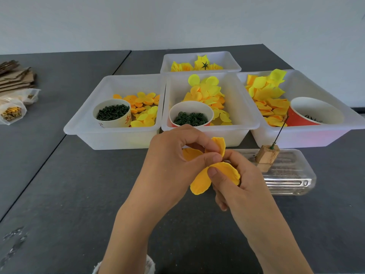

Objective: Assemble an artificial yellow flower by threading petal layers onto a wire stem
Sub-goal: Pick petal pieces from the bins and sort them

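Observation:
Both hands meet over the dark table in front of the bins, holding one orange-yellow petal layer (201,180). My left hand (173,163) pinches its centre between thumb and fingers. My right hand (237,182) grips it from the right, thumb pressed on a lower petal. Whatever is inside the layer's centre is hidden by my fingers. A thin green wire stem (279,131) stands tilted in a small wooden block (267,157) to the right of my hands.
Several white bins hold yellow petals: left bin (83,123), middle bin (245,115), right bin (308,139), far bin (233,60) with finished flowers. Paper cups (113,113) hold green parts. The block rests on a clear plastic tray (292,175). Cardboard and bags (15,89) lie far left.

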`<action>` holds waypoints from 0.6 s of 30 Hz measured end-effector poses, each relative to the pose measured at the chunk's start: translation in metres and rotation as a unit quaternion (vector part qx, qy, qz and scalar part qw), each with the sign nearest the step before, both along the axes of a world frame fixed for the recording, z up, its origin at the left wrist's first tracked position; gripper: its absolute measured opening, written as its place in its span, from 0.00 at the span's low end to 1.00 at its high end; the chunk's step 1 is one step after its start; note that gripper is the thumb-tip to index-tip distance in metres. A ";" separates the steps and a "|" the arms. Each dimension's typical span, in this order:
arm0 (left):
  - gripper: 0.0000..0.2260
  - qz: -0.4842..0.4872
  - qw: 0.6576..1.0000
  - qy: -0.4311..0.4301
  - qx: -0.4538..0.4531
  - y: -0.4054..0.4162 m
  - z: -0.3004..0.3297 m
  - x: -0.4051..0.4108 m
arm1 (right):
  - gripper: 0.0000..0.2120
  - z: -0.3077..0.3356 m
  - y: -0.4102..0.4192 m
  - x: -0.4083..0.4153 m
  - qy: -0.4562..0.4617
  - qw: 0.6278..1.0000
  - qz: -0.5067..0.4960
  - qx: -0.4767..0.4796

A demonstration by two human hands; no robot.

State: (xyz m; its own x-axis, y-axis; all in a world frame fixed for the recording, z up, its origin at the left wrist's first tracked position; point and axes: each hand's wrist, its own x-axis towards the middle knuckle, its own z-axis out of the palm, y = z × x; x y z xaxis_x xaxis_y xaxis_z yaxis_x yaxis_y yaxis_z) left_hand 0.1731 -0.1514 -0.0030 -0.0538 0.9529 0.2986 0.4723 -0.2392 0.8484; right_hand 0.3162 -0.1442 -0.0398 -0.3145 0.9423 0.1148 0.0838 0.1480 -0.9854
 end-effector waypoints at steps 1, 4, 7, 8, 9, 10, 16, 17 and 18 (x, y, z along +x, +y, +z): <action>0.04 -0.002 1.000 0.005 0.005 0.000 0.000 0.000 | 0.04 0.000 0.000 0.001 0.004 1.000 -0.001 -0.002; 0.04 0.006 0.999 0.022 0.026 -0.004 -0.002 0.002 | 0.03 0.001 -0.002 0.000 -0.006 0.999 -0.036 0.022; 0.07 0.057 0.996 0.055 0.047 -0.010 -0.009 0.009 | 0.03 0.001 -0.005 -0.004 -0.072 0.979 -0.123 0.143; 0.10 0.081 0.994 0.057 0.054 -0.012 -0.013 0.013 | 0.06 0.000 -0.005 -0.005 -0.100 0.967 -0.141 0.186; 0.12 0.108 0.991 0.050 0.062 -0.015 -0.016 0.016 | 0.10 -0.001 -0.006 -0.007 -0.117 0.957 -0.151 0.218; 0.12 0.134 0.988 0.034 0.072 -0.017 -0.018 0.020 | 0.13 -0.002 -0.007 -0.010 -0.124 0.948 -0.159 0.245; 0.03 0.165 0.948 -0.260 0.077 -0.024 -0.024 0.030 | 0.20 -0.008 -0.011 -0.023 -0.083 0.950 -0.142 0.266; 0.04 0.162 0.939 -0.295 0.077 -0.025 -0.023 0.029 | 0.20 -0.007 -0.012 -0.023 -0.070 0.954 -0.128 0.261; 0.05 0.159 0.929 -0.326 0.073 -0.025 -0.022 0.028 | 0.21 -0.006 -0.013 -0.022 -0.065 0.957 -0.113 0.261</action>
